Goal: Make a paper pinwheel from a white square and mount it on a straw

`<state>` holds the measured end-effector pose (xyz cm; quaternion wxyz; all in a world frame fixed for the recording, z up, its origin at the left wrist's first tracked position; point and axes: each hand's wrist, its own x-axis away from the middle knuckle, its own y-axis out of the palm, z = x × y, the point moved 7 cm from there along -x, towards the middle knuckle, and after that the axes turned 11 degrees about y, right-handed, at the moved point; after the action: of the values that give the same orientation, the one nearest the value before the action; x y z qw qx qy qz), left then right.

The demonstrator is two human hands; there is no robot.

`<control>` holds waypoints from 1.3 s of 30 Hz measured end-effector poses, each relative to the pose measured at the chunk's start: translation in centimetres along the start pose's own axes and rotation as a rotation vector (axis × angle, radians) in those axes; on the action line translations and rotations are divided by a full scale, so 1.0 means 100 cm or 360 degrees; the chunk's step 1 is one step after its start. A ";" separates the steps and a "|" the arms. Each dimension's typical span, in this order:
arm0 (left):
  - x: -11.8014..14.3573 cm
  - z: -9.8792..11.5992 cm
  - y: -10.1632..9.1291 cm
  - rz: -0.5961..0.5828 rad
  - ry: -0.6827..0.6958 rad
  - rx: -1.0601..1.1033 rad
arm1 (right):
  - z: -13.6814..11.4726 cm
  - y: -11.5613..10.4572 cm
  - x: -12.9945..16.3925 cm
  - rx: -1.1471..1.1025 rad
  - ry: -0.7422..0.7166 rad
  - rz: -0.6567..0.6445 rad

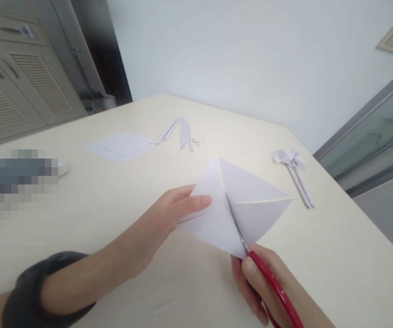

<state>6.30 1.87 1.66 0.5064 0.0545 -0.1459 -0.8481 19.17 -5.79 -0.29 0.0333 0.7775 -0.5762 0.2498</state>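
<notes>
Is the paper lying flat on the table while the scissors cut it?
No, the left hand holds the folded paper up off the table while the red-handled scissors in the right hand cut into it.

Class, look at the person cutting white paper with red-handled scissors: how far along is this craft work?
Done: one paper pinwheel lies finished at the right. In hand: the left hand holds a folded paper square while the right hand runs red-handled scissors into it; the cut has reached partway up the paper. Left: rolled paper sticks and a stack of paper sheets lie unused.
</notes>
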 end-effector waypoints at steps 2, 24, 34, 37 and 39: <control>-0.002 0.001 0.003 -0.0067 -0.0050 -0.0044 | 0.001 -0.003 -0.001 -0.0007 0.0072 0.0022; -0.009 0.022 -0.019 0.0243 0.0426 0.0005 | 0.006 -0.040 -0.011 0.0878 0.0036 0.0522; -0.015 0.002 -0.013 0.0103 0.0244 0.0121 | 0.014 -0.051 -0.021 0.1246 -0.0196 0.0784; -0.014 -0.002 -0.010 0.0054 0.0227 0.0016 | 0.014 -0.051 -0.019 0.1223 -0.0104 0.0762; -0.013 -0.003 -0.008 0.0020 0.0222 -0.0084 | 0.013 -0.052 -0.018 0.1229 -0.0060 0.0758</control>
<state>6.30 3.30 1.03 0.5219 0.0993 -0.0882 -0.8426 23.97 -2.96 -0.95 -0.3282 0.5832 -0.6040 0.4329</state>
